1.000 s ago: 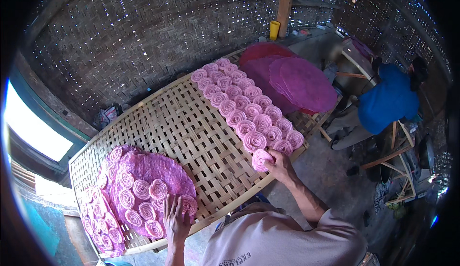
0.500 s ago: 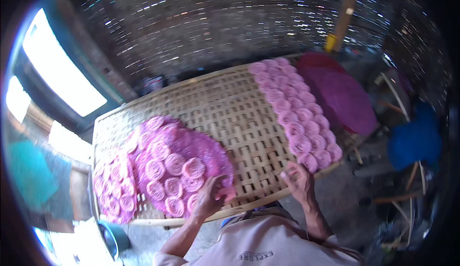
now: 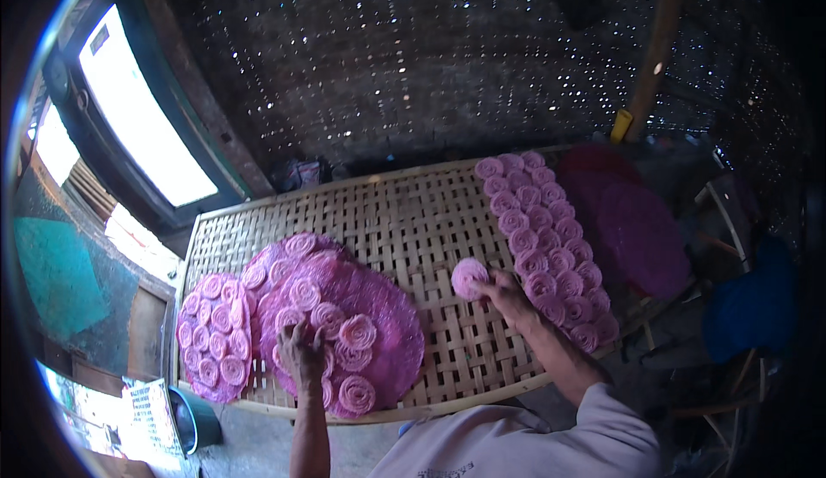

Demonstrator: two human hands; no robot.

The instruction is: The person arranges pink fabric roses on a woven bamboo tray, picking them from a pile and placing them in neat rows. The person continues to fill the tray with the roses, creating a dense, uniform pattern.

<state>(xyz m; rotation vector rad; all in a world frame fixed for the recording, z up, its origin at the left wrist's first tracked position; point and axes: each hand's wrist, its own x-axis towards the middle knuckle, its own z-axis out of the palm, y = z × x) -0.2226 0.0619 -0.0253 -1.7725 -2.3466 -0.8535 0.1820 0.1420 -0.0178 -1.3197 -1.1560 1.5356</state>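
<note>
A single pink noodle-like coil (image 3: 470,278) is pinched in the fingers of my right hand (image 3: 503,296), over the bare weave just left of the coil rows. My left hand (image 3: 301,353) reaches down onto loose coils on a round, shiny pink sheet (image 3: 391,332). Its fingers are bent and spread apart, touching the coils; the fingertips are partly hidden. To the right, neat rows of pink coils (image 3: 539,216) run from the far edge to the near edge of the woven bamboo tray (image 3: 379,211).
Another coil-covered pink piece (image 3: 206,340) lies at the tray's left end. Dark pink round sheets (image 3: 641,237) are stacked beyond the rows on the right. A green bucket (image 3: 196,419) stands below the left corner; a blue object (image 3: 748,293) is at far right.
My left hand has moved left, from the pink sheet's right edge onto the coils. My right hand has moved up and left and now holds a coil. The view has shifted a little.
</note>
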